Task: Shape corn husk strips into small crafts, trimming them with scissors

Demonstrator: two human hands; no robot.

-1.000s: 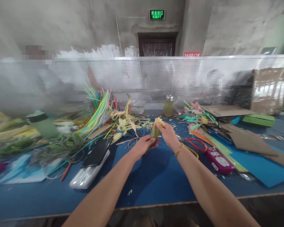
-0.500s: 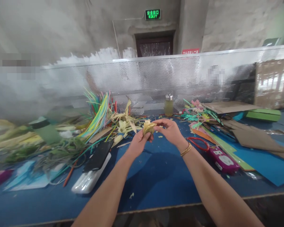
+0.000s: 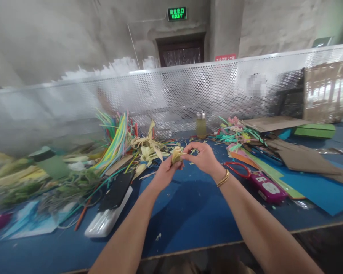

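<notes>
A small yellowish corn-husk flower [image 3: 176, 153] is wrapped in the fingers of my left hand [image 3: 166, 173], above the middle of the blue tabletop [image 3: 194, 213]. My right hand [image 3: 201, 156], with a gold bracelet [image 3: 223, 178] at the wrist, comes in from the right; its thumb and forefinger pinch the edge of that flower. Just left of my hands lies a pile of dry pale husks [image 3: 148, 150]. Fingers hide the flower's lower part.
To the left are a bundle of coloured stems [image 3: 116, 139], a black phone [image 3: 116, 192] on a white case [image 3: 104, 222], and tangled green cords. A glass bottle [image 3: 201, 125] stands behind. A purple box [image 3: 267, 188], blue sheets [image 3: 328, 196] and cardboard [image 3: 305, 161] lie right.
My right fingers have shifted slightly down and left along the flower's edge, closer to my left hand. The whole view has tilted and moved a little.
</notes>
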